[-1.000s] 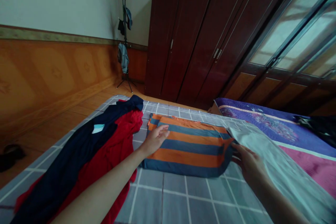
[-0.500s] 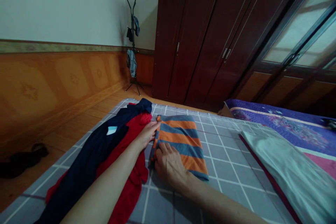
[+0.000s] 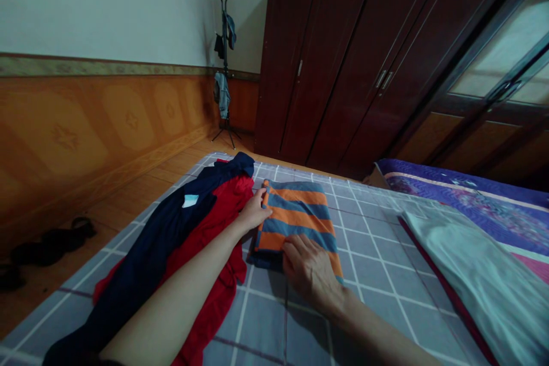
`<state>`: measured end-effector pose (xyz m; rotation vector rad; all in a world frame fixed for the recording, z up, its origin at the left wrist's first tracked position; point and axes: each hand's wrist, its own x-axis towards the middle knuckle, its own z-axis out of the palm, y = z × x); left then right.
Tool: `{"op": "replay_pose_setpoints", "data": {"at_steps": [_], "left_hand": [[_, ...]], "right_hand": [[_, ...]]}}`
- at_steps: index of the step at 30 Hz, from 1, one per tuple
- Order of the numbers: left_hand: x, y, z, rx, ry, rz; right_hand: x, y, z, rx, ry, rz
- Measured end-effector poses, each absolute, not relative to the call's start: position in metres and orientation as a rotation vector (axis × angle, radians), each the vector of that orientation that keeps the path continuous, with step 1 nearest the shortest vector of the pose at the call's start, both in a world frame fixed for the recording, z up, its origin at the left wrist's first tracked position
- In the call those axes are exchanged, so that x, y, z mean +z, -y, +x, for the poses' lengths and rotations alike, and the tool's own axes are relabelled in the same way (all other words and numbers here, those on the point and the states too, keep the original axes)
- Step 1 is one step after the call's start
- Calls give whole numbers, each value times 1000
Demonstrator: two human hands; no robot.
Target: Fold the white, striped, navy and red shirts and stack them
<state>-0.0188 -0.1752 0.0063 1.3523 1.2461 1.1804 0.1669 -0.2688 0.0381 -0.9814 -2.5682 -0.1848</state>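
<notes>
Two bare hands at work on an orange-and-grey striped garment (image 3: 300, 206), which lies as a compact folded bundle on a checked bed cover (image 3: 377, 246). The left hand (image 3: 254, 211) rests at the bundle's far left edge, thumb and fingers slightly parted; whether they pinch the cloth cannot be told. The right hand (image 3: 311, 269) lies over the near part, fingers curled and bunched together on the fabric—its thumb is hidden, so a grip cannot be confirmed. At the near left, a dark layer shows beneath the striped top layer. Just left of the bundle, a red garment (image 3: 210, 229) lies partly under a navy garment (image 3: 154, 251); a pale garment (image 3: 467, 274) lies well apart to the right. The step in hand appears to be aligning and flattening a fold. The next move, as judged here, calls for steady left fingers at the edge—and a light right-hand sweep to bring the near left layers flush without dragging the upper one.
</notes>
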Motion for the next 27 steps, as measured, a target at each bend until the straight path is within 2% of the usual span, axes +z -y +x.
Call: {"op": "replay_pose_setpoints", "data": {"at_steps": [10,15,20,24,27], "left_hand": [[22,187,-14,1161,-1461,1421],[37,203,2,1219,-1660,1957],[29,216,19,892,-1513,2342],[23,220,21,641,-1536,2370],[39,231,29,587,-1468,2490]], "right_hand": [[31,286,169,-84,2704,-983],[37,287,209,-78,2631,-1157],[39,290,261,-53,2500,-1381],[40,290,272,245,2337,-1455],[41,285,267,570,2112,-1655]]}}
